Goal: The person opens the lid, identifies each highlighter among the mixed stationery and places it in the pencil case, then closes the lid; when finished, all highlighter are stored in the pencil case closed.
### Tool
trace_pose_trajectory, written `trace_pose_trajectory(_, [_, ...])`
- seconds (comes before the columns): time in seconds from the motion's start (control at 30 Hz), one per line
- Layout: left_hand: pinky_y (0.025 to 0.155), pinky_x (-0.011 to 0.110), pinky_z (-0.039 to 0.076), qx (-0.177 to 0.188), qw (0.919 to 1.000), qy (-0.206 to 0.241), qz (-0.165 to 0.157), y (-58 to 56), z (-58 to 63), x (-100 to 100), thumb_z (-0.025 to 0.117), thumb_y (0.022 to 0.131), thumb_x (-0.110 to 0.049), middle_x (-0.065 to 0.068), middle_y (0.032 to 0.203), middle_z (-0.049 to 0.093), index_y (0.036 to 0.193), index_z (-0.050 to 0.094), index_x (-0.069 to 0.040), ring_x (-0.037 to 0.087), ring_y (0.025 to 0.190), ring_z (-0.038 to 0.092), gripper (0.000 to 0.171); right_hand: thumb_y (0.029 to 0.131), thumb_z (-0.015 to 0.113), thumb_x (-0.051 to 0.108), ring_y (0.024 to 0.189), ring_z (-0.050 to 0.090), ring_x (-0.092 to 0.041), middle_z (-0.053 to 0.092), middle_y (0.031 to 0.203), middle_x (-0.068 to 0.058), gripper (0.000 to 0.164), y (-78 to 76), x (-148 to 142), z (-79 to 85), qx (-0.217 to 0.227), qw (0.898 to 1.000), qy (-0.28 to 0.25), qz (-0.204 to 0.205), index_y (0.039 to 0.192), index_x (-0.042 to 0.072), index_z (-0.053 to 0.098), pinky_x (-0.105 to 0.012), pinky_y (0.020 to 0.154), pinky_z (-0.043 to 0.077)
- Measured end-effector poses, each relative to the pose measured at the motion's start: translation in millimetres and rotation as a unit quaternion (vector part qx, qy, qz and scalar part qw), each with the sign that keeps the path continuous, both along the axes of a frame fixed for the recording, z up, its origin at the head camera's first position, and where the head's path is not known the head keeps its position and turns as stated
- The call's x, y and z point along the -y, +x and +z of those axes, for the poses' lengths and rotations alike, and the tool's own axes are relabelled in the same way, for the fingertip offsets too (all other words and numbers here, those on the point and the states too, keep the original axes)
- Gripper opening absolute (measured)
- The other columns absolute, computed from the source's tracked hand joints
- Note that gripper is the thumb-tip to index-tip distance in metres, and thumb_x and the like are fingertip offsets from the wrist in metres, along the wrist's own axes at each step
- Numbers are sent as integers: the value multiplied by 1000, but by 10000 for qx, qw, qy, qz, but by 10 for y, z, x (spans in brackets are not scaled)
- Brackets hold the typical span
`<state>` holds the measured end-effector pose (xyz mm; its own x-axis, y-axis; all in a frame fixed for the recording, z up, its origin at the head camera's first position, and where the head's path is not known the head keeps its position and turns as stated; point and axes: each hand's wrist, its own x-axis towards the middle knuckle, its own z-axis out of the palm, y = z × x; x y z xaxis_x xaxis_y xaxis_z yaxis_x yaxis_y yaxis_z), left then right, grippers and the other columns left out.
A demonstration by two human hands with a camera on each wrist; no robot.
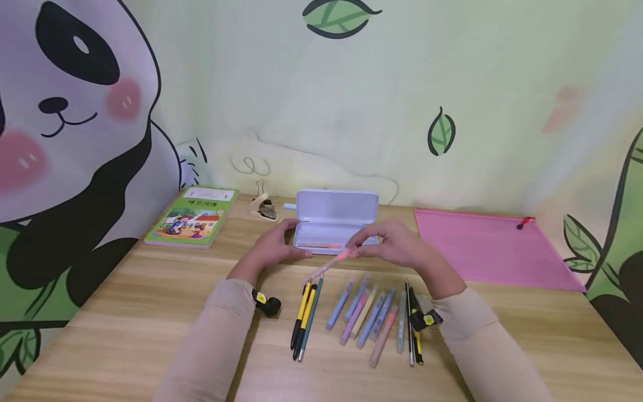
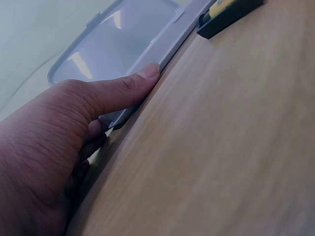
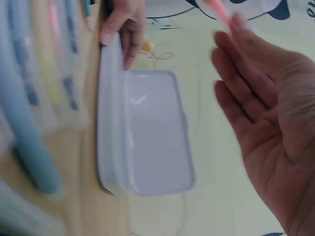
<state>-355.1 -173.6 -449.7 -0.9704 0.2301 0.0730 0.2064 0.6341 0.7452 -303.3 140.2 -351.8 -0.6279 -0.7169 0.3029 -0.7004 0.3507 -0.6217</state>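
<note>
A pale lilac pencil case [image 1: 337, 206] stands with its lid raised near the wall, a pink-marked pen [image 1: 321, 245] lying inside it. My left hand [image 1: 273, 244] grips the case's left end, thumb along the front wall, as the left wrist view also shows. Over the front of the case, my right hand [image 1: 389, 241] pinches a translucent highlighter with a pink part [image 1: 327, 267] between thumb and fingertips; it slants down to the left. In the right wrist view that highlighter [image 3: 218, 9] is mostly cut off by the frame's top.
In front lie several pastel highlighters [image 1: 370, 318], yellow-and-black pens [image 1: 301, 321] with a teal pencil [image 1: 311, 318], and more pens [image 1: 413, 329] at the right. A green book [image 1: 193, 218] lies left, a beige clip-like object [image 1: 263, 207] near the wall, a pink pouch [image 1: 497, 248] right.
</note>
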Motion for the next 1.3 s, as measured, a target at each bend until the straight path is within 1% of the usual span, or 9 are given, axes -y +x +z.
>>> trace_pose_trajectory(0.13, [119,50,26,36,10000,-8,-70,3,-5,-14,90,71,-45,8,154,44,152,39,-16,29,143,37,100,87,80,20,93,72,-14,77,95,6,11,-26,73,-80,-678,9934,-301,-875,98,17,81,-35,78,58])
trace_pose_trajectory(0.23, [119,50,26,25,10000,-81,-23,-12,-16,-35,90,69,-49,6,154,44,152,40,-18,29,144,36,102,87,80,24,92,72,-17,78,95,2,14,-66,144,-145,-1086,9793,-160,-1698,99,16,81,-36,75,57])
trace_pose_trajectory(0.33, [120,50,24,84,9999,-107,36,-33,-16,-51,91,67,-51,4,154,44,152,40,-20,28,145,35,105,89,78,27,94,72,-20,77,97,-1,17,-115,230,-165,-1008,9670,1,-2342,100,14,81,-38,74,57])
trace_pose_trajectory(0.43, [120,51,23,115,9998,-118,88,-54,1,-59,91,66,-50,4,155,43,152,40,-20,28,145,34,105,92,75,30,96,71,-22,77,99,-3,20,-179,316,-174,-594,9617,95,-2676,102,13,80,-40,75,57])
trace_pose_trajectory(0.63, [119,52,26,112,9999,-125,40,-89,34,-65,91,67,-50,5,154,44,152,41,-20,29,144,36,103,95,72,31,97,69,-22,76,100,-5,25,-303,390,-275,163,9577,216,-2865,105,9,78,-41,82,58])
trace_pose_trajectory(0.8, [120,52,24,189,9998,-86,14,-110,49,-66,91,65,-52,4,155,44,153,39,-19,28,145,35,107,98,67,26,101,69,-24,75,108,-7,24,-384,364,-438,353,9554,265,-2921,112,8,75,-42,89,57])
trace_pose_trajectory(0.9, [120,52,24,191,9998,-89,57,-123,50,-65,92,65,-53,4,155,44,152,40,-20,28,145,35,107,99,66,23,106,68,-24,74,112,-7,22,-425,352,-547,384,9569,348,-2857,115,10,74,-43,92,55])
trace_pose_trajectory(1.03, [119,53,24,122,9998,-115,142,-113,29,-61,92,64,-54,3,155,44,152,41,-20,29,145,34,107,99,66,22,104,68,-22,74,110,-4,19,-440,365,-673,254,9607,303,-2746,114,13,74,-42,92,55])
trace_pose_trajectory(1.3, [119,54,26,22,9998,-112,190,18,-54,-18,91,63,-56,4,154,45,152,41,-21,29,145,36,108,97,68,20,101,68,-19,75,106,-2,17,-361,413,-794,-2,9664,287,-2553,113,14,73,-39,91,56])
